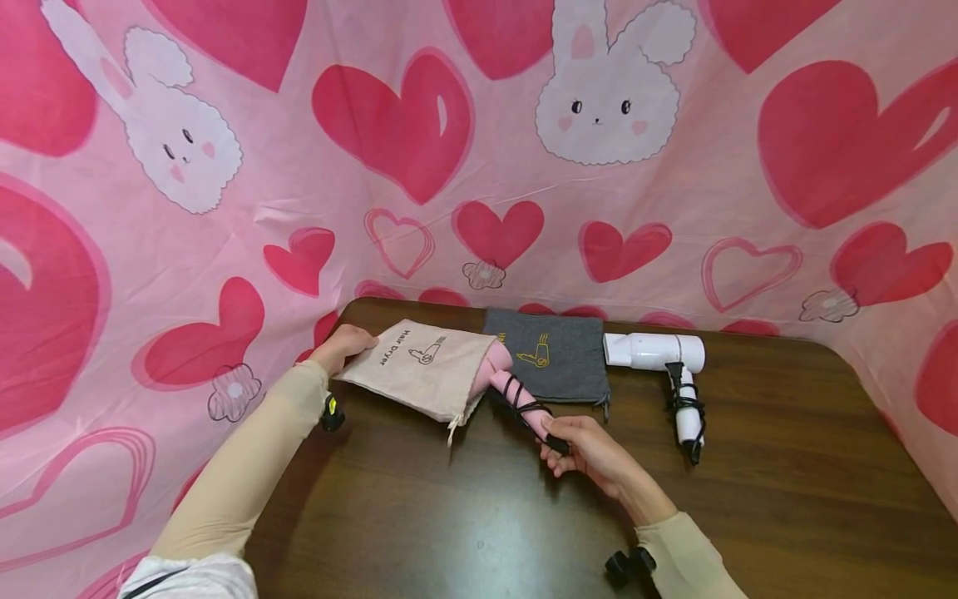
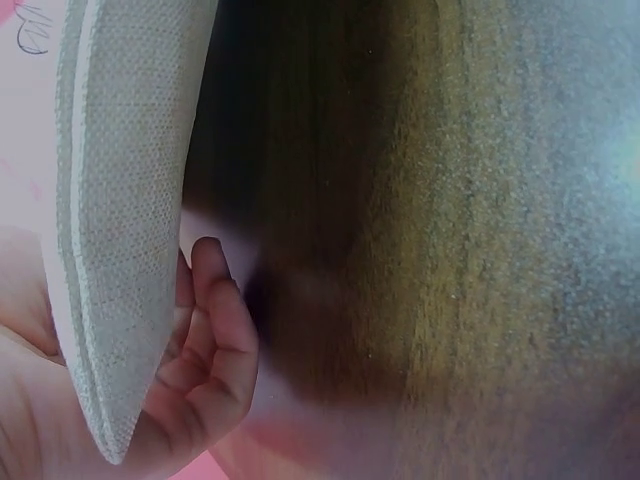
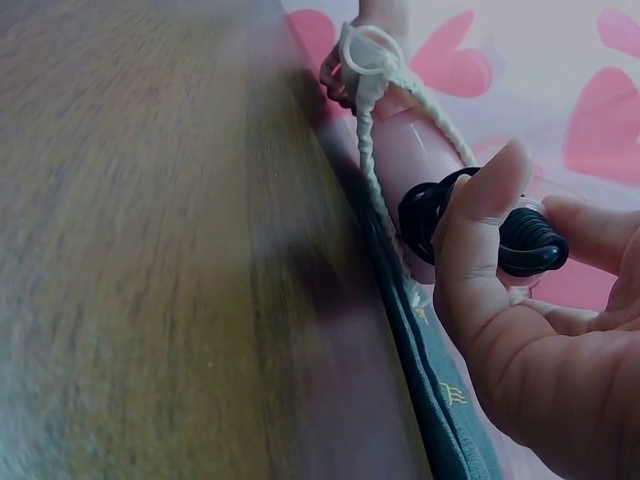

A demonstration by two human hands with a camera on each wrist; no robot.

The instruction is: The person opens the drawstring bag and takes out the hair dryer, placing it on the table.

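My left hand (image 1: 346,345) grips the closed end of a beige cloth drawstring bag (image 1: 430,366) printed "Hair Dryer". In the left wrist view the bag (image 2: 130,200) hides part of that hand, whose fingers (image 2: 235,330) curl behind it. A pink hair dryer (image 1: 497,358) lies partly inside the bag, its handle sticking out of the mouth. My right hand (image 1: 595,453) pinches the handle's lower end, where black cord is wound. The right wrist view shows the cord (image 3: 422,215) close to my thumb and the white drawstring (image 3: 368,150) looped by the pink barrel (image 3: 415,150).
Behind the pink dryer a dark grey bag (image 1: 572,366) with a gold dryer print lies flat. To its right rests a white hair dryer (image 1: 659,353), cord wrapped round its handle. The brown wooden table (image 1: 449,516) meets a pink heart-patterned cloth (image 1: 516,175) at the back.
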